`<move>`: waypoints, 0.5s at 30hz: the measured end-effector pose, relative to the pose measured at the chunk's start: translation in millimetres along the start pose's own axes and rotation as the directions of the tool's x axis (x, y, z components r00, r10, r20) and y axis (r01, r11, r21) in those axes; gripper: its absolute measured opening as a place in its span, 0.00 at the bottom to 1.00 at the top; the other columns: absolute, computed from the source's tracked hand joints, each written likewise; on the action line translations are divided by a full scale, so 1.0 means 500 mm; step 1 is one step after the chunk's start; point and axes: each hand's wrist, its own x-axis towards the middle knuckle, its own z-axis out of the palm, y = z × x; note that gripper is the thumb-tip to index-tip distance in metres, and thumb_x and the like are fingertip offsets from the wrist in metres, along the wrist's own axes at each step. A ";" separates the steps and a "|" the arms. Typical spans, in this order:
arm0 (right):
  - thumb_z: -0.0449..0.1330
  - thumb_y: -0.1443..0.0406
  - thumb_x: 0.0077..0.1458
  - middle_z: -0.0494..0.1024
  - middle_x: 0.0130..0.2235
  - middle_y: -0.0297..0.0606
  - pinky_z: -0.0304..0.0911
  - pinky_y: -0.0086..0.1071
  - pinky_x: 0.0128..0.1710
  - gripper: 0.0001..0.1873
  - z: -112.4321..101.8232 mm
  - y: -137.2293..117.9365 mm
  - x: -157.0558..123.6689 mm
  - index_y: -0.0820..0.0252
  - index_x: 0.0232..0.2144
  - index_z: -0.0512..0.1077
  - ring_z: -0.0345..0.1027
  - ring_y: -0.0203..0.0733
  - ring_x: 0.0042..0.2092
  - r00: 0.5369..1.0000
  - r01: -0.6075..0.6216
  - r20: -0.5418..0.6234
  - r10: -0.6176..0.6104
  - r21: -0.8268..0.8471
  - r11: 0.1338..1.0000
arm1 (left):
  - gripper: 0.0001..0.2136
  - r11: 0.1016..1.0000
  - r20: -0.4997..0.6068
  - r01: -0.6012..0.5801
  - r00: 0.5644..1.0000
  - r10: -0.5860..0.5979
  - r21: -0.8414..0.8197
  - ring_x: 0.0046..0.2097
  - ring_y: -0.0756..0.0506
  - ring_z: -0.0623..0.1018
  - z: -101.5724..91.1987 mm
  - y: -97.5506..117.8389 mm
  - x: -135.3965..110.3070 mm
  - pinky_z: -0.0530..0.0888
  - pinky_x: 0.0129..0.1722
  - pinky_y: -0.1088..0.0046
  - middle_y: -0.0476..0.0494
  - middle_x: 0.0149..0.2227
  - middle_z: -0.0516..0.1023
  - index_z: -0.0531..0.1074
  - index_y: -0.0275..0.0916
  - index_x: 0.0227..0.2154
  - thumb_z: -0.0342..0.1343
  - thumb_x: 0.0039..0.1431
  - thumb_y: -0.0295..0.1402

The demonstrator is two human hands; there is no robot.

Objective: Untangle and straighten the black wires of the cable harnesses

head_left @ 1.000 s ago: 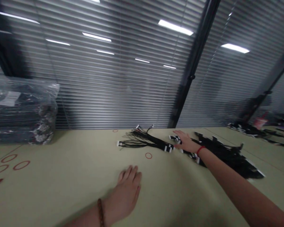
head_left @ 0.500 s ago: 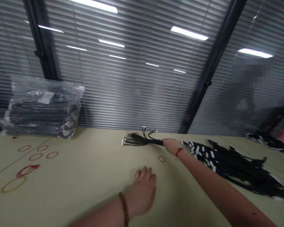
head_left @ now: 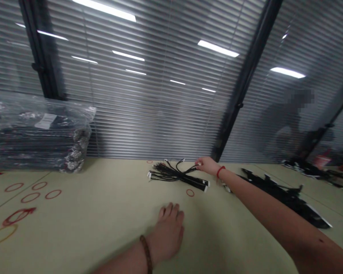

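Note:
A bundle of black cables (head_left: 178, 176) with white connectors at its ends lies on the pale yellow table, its strands crossing near the middle. Above the bundle's right side, my right hand (head_left: 208, 166) pinches the end of a black cable, with a white tip showing at the fingers. My left hand (head_left: 168, 230) lies flat on the table nearer to me, fingers spread slightly, touching only the tabletop. Between the bundle and my left hand is a small red rubber band (head_left: 190, 193).
A clear plastic bag (head_left: 40, 142) packed with dark cables stands at the left. Red bands and a yellow band (head_left: 2, 235) lie in front of it. A larger black cable pile (head_left: 286, 199) stretches beyond my right forearm. Window blinds (head_left: 154, 114) border the table's back.
My right hand has let go of the bundle's middle and now pinches a cable end. The bundle lies spread on the table. My left hand stays flat; the view has shifted slightly right.

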 end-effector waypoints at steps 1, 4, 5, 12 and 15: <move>0.55 0.61 0.60 0.70 0.44 0.41 0.67 0.38 0.41 0.14 -0.018 -0.007 0.007 0.64 0.45 0.67 0.67 0.39 0.42 0.999 -0.003 -0.052 0.008 0.102 0.995 | 0.19 1.000 -0.013 -0.007 1.000 0.007 0.002 0.61 0.34 0.60 0.001 -0.001 0.000 0.58 0.58 0.48 0.33 0.60 0.63 0.65 0.35 0.54 0.42 0.61 0.29; 0.55 0.61 0.60 0.70 0.43 0.41 0.67 0.36 0.38 0.15 -0.086 -0.045 0.024 0.65 0.46 0.67 0.68 0.38 0.40 0.966 0.064 -0.254 0.049 0.418 0.906 | 0.19 1.000 -0.083 -0.023 0.996 0.024 0.016 0.60 0.34 0.61 -0.006 -0.005 0.001 0.62 0.56 0.51 0.33 0.59 0.64 0.66 0.35 0.52 0.45 0.58 0.28; 0.55 0.61 0.61 0.70 0.42 0.41 0.68 0.35 0.38 0.15 -0.112 -0.060 0.025 0.66 0.46 0.67 0.68 0.38 0.39 0.942 0.115 -0.328 0.070 0.513 0.851 | 0.19 0.999 -0.122 -0.023 0.992 0.025 0.025 0.61 0.34 0.61 -0.012 -0.005 0.003 0.63 0.56 0.51 0.33 0.59 0.64 0.66 0.35 0.52 0.46 0.58 0.27; 0.55 0.64 0.61 0.70 0.34 0.35 0.65 0.27 0.29 0.09 -0.239 -0.136 -0.068 0.67 0.38 0.67 0.65 0.31 0.31 0.768 0.539 -0.600 0.224 0.795 0.280 | 0.18 0.992 -0.510 0.024 0.859 0.041 0.120 0.58 0.32 0.61 -0.094 0.000 0.021 0.60 0.56 0.46 0.27 0.55 0.61 0.57 0.32 0.54 0.46 0.60 0.27; 0.56 0.67 0.60 0.69 0.30 0.32 0.63 0.24 0.26 0.06 -0.235 -0.123 -0.124 0.67 0.33 0.67 0.63 0.29 0.28 0.784 0.576 -0.569 0.248 0.816 0.054 | 0.21 0.989 -0.631 0.040 0.773 0.060 0.142 0.56 0.32 0.63 -0.129 0.006 0.021 0.63 0.53 0.46 0.27 0.52 0.61 0.52 0.33 0.54 0.49 0.61 0.32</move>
